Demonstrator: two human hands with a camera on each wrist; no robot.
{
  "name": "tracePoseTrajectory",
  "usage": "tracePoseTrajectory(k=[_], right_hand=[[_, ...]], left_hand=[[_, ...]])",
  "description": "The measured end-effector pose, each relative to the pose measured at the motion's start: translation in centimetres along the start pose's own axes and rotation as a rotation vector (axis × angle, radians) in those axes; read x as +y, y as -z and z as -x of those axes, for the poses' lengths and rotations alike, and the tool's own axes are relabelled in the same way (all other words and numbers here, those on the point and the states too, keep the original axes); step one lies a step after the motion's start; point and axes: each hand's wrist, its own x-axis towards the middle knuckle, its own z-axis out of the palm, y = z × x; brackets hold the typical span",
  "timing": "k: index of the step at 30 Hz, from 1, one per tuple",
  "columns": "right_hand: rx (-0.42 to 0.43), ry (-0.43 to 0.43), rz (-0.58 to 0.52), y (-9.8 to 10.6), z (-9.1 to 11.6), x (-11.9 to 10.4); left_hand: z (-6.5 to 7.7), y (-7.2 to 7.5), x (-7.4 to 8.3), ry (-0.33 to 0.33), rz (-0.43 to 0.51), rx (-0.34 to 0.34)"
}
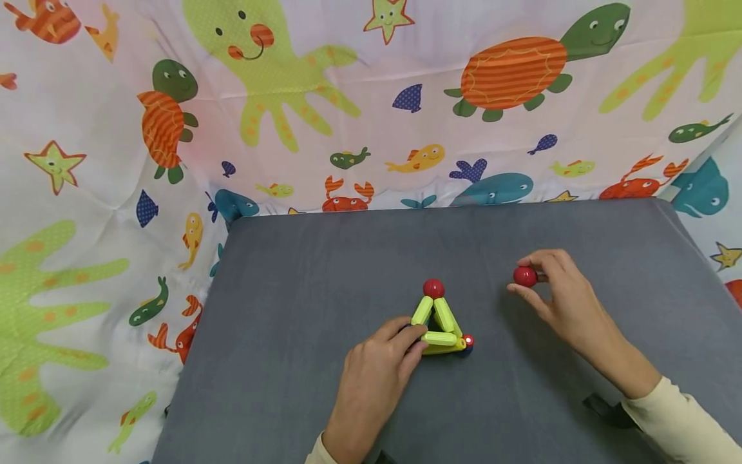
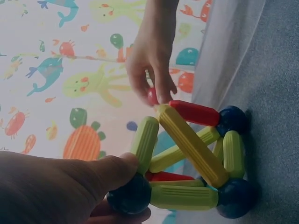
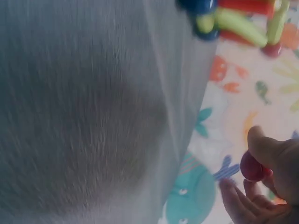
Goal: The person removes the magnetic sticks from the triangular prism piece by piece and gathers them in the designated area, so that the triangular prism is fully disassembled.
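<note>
A small frame of magnetic building rods and balls, with lime, yellow and red rods, stands on the grey table near the middle. My left hand grips its left corner. In the left wrist view the thumb and fingers sit around a dark blue ball of the frame. One red ball tops the frame's far corner in the head view. To the right, apart from the frame, my right hand pinches another red ball between thumb and fingertips, above the table.
The grey table spreads around both hands. Behind and at the sides hangs a white cloth printed with sea animals, meeting the table's far edge. A black strap shows by the right sleeve.
</note>
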Motion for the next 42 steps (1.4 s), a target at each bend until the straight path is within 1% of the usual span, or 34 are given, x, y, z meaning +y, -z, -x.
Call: tracePoseTrajectory(k=[5,7,12,14,17,21,26,29,33,36,39,42], right_hand=[[-0.006,0.007,0.053,-0.2,-2.5,2.8],[-0.025,-0.015,0.065,-0.4,-3.3,3.7],[-0.137,-0.115,0.038,-1.6,-4.7,5.7],[-0.175,-0.133,0.027,-2.2,-5.3,6.5],[-0.198,-0.124,0.035,-3.1,-6.4,7.7],[-0.203,-0.1,0.05,-3.7,-7.7,9.0],[-0.242,-0.113,0.064,-4.3,-9.0,9.7],[-0.258,-0.139,0.072,-4.5,-9.6,10.1],[-0.29,-0.173,0.074,-4.8,-9.6,10.3],[-0.312,-0.183,0.074,-5.1,-9.4,10.3],[-0.294,-0.178,0.087,-5.1,-9.3,10.0],[-0.247,-0.146,0.097,-4.3,-9.4,8.6]], left_hand=[[-0.1,0.0,0.1,0.0,-0.008,0.0],[-0.1,0.0,0.2,-0.001,-0.008,-0.003],[-0.1,0.0,0.2,0.0,-0.014,-0.003],[0.0,0.0,0.2,0.003,-0.017,-0.001],[0.0,0.0,0.1,0.002,-0.019,0.002],[-0.1,0.0,0.1,-0.002,-0.018,0.0],[-0.1,0.1,0.1,0.001,-0.018,-0.003],[-0.2,0.1,0.2,0.001,-0.025,-0.005],[-0.2,0.2,0.2,-0.003,-0.038,-0.014],[-0.1,0.2,0.2,-0.003,-0.04,-0.021],[-0.1,0.2,0.1,0.0,-0.04,-0.027],[-0.2,0.3,0.1,0.003,-0.039,-0.034]])
